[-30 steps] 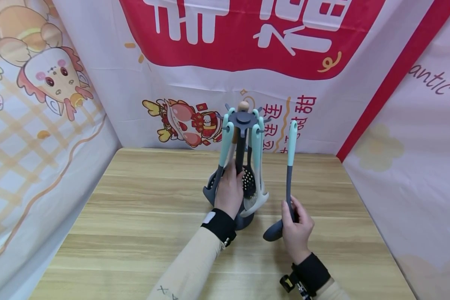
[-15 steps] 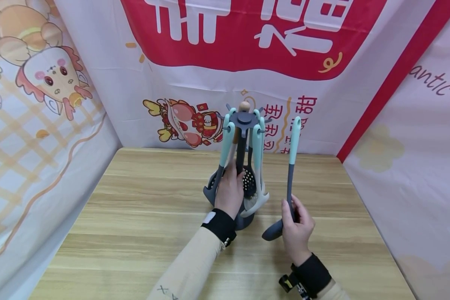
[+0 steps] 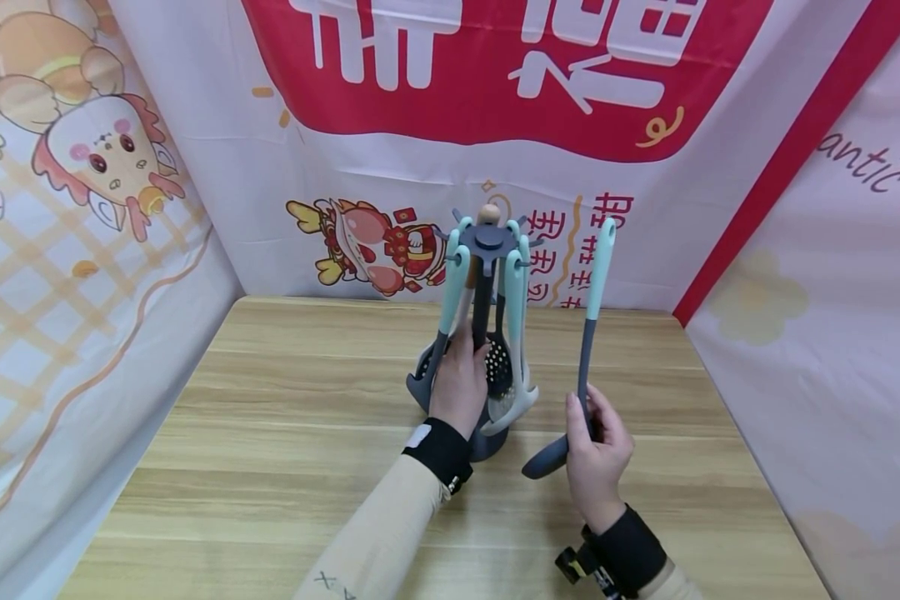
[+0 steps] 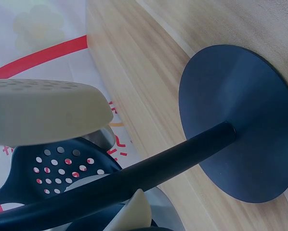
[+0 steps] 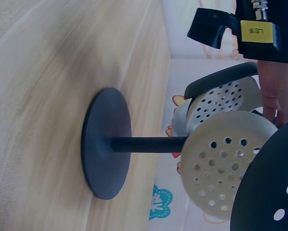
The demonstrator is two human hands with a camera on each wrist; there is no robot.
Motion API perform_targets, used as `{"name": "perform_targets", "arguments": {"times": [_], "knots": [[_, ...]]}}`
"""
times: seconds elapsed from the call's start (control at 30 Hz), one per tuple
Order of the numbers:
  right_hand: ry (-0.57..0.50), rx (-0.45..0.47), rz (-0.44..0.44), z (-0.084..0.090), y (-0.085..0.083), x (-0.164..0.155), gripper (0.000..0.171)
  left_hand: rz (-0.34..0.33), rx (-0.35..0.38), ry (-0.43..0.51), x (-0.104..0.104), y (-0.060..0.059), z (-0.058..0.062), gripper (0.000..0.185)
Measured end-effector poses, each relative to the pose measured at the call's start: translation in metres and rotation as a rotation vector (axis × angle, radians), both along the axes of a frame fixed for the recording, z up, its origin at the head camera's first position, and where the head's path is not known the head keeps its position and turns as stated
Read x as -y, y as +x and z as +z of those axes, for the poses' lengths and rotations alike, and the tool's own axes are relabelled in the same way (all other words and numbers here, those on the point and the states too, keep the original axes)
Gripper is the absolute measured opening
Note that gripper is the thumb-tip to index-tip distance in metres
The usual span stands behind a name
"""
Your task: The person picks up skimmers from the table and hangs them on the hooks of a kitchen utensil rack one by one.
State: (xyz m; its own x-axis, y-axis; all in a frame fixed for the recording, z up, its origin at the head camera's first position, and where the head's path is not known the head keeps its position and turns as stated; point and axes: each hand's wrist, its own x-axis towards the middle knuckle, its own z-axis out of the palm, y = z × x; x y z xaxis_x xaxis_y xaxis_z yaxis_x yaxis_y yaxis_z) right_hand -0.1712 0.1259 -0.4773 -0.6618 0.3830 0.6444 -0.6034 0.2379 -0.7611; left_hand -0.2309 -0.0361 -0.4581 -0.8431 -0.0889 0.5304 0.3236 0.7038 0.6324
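A dark utensil stand (image 3: 489, 237) with turquoise-handled kitchen tools hanging round its top stands on the table. My left hand (image 3: 461, 383) grips its central pole, among the hanging heads. To the right, my right hand (image 3: 598, 454) holds a skimmer (image 3: 585, 367) by the lower part of its dark shaft, turquoise handle upward and leaning right. Its dark head points left toward the stand, apart from it; in the right wrist view that perforated head (image 5: 269, 197) fills the lower right corner. Both wrist views show the round base (image 4: 235, 120) flat on the wood.
On the stand hang a black perforated tool (image 3: 499, 367), a beige perforated one (image 5: 216, 163) and several others. The wooden table (image 3: 270, 392) ends at a printed cloth backdrop (image 3: 390, 158) behind and cloth walls at both sides.
My right hand has shifted slightly right and up, and the skimmer's handle has tilted to the right with its tip higher. The left hand and the stand have stayed put.
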Motion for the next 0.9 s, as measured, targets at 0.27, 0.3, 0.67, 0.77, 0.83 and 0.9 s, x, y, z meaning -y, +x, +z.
{"name": "perform_targets", "arguments": {"times": [0.27, 0.3, 0.67, 0.77, 0.83, 0.9], "knots": [[-0.053, -0.047, 0.017, 0.009, 0.001, 0.003, 0.021, -0.020, 0.003, -0.007, -0.001, 0.001, 0.002, 0.032], [-0.060, -0.054, 0.022, 0.010, 0.001, 0.003, 0.021, -0.019, 0.003, -0.008, -0.001, 0.001, 0.002, 0.031], [-0.063, -0.107, 0.041, 0.019, 0.003, 0.008, 0.022, -0.017, -0.012, 0.001, 0.000, 0.002, 0.003, 0.029], [-0.067, -0.117, 0.048, 0.021, 0.004, 0.009, 0.022, -0.014, -0.011, 0.001, 0.000, 0.003, 0.003, 0.028], [-0.069, -0.122, 0.051, 0.023, 0.004, 0.010, 0.022, -0.014, -0.011, 0.003, 0.000, 0.003, 0.003, 0.028], [-0.067, -0.128, 0.056, 0.025, 0.005, 0.011, 0.022, -0.011, -0.014, 0.003, 0.000, 0.003, 0.003, 0.028]]}}
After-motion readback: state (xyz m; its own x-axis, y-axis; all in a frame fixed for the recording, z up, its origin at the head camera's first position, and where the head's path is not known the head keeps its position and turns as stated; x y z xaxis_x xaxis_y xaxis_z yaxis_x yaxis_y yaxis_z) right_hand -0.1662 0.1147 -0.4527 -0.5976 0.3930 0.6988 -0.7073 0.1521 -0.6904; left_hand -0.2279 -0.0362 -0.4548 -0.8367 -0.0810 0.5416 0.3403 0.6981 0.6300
